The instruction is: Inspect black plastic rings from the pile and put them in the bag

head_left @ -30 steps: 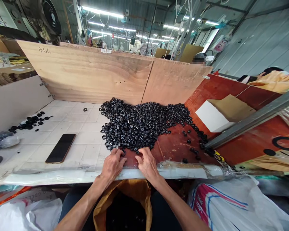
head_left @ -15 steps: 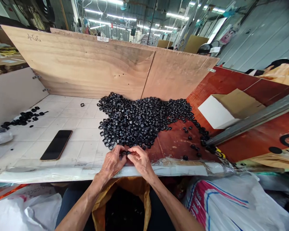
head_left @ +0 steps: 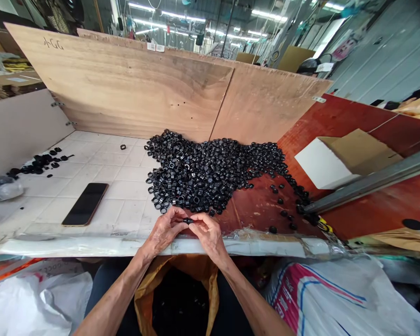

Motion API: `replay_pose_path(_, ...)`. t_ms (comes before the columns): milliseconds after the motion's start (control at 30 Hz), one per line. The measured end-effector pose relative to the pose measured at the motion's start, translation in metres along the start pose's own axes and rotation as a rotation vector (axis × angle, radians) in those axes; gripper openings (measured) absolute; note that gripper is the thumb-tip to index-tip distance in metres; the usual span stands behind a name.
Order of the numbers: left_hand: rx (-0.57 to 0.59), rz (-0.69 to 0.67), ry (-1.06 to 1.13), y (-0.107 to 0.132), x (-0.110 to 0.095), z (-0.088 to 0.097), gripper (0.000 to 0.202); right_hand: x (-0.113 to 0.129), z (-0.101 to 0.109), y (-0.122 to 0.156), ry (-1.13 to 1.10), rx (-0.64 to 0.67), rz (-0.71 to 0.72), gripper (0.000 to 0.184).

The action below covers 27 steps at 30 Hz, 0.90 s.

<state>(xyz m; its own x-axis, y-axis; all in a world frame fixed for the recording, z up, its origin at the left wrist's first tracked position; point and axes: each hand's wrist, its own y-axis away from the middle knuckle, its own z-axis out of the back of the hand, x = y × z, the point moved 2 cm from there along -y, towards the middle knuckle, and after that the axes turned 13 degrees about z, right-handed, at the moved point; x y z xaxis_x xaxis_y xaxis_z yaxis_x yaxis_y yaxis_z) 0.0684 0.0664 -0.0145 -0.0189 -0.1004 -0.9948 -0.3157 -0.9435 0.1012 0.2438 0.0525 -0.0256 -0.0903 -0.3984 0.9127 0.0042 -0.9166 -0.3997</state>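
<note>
Tiled white counter (head_left: 126, 217): a small black ring (head_left: 187, 220), seemingly light and stiff, best taken at its rim, sits pinched between the narrowly closed fingers (head_left: 178, 216) of left hand (head_left: 164, 232) and right hand (head_left: 208, 235). Beyond lie a black smartphone (head_left: 85, 204) and a heap of similar black rings (head_left: 210, 175), banked against a tan plywood board (head_left: 126, 79).
</note>
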Motion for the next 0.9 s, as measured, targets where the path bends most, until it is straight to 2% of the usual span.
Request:
replay_pose_path(167, -0.029, -0.058, -0.135, 0.000, -0.001, 0.003, 0.019, 0.006, 0.000, -0.001, 0.004, -0.019, 0.081, 0.014)
replay_pose_path(333, -0.061, -0.137, -0.176, 0.001, -0.002, 0.006, 0.018, 0.005, -0.003, 0.001, 0.057, 0.001, 0.087, 0.016)
replay_pose_path(467, -0.040, -0.165, -0.199, 0.003, -0.004, 0.006, 0.017, 0.004, -0.006, 0.001, 0.187, 0.037, 0.075, 0.021)
replay_pose_path(600, -0.052, -0.158, -0.227, 0.003, -0.009, 0.006, 0.016, 0.013, -0.008, -0.002, 0.380, 0.044, 0.185, 0.029)
replay_pose_path(767, -0.067, -0.132, -0.203, 0.003, -0.011, 0.005, 0.016, 0.018, -0.011, -0.007, 0.208, 0.049, 0.068, 0.018)
replay_pose_path(900, -0.094, -0.078, -0.151, 0.004, -0.012, 0.005, 0.016, 0.018, -0.010, -0.010, 0.186, 0.066, 0.159, 0.012)
